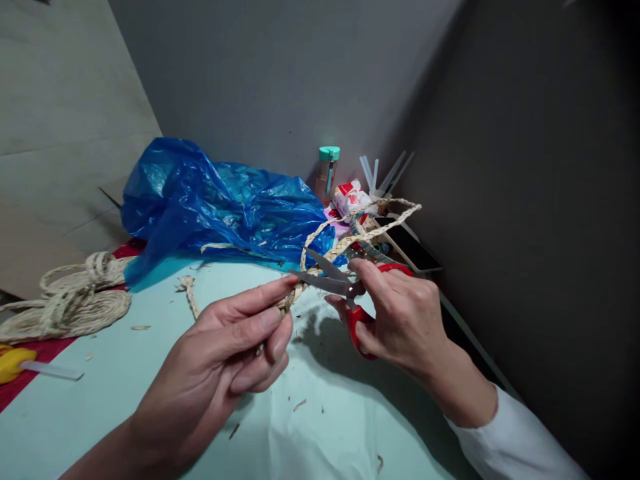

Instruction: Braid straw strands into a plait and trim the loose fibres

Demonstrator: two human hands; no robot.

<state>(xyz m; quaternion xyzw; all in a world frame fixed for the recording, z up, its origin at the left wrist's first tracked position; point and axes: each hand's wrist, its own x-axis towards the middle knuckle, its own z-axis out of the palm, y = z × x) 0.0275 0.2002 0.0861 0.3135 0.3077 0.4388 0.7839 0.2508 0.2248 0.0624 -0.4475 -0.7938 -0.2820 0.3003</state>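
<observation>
My left hand [227, 353] pinches one end of a pale braided straw cord [345, 243], thumb and fingers closed on it. The cord runs up and right in a loop toward the clutter at the wall. My right hand [400, 313] grips red-handled scissors [333, 280]. Their steel blades are parted and point left, with the braid between them just beyond my left fingertips. Both hands hover over a pale green sheet [320, 427] that covers the table.
A crumpled blue plastic bag [215, 207] lies behind the hands. Coils of braided straw [75, 300] sit at the left, with a yellow-handled tool [20, 363] near the edge. By the dark wall stand a green-capped bottle [327, 170], a red-white packet [350, 197] and clear sticks [385, 175]. Straw scraps litter the sheet.
</observation>
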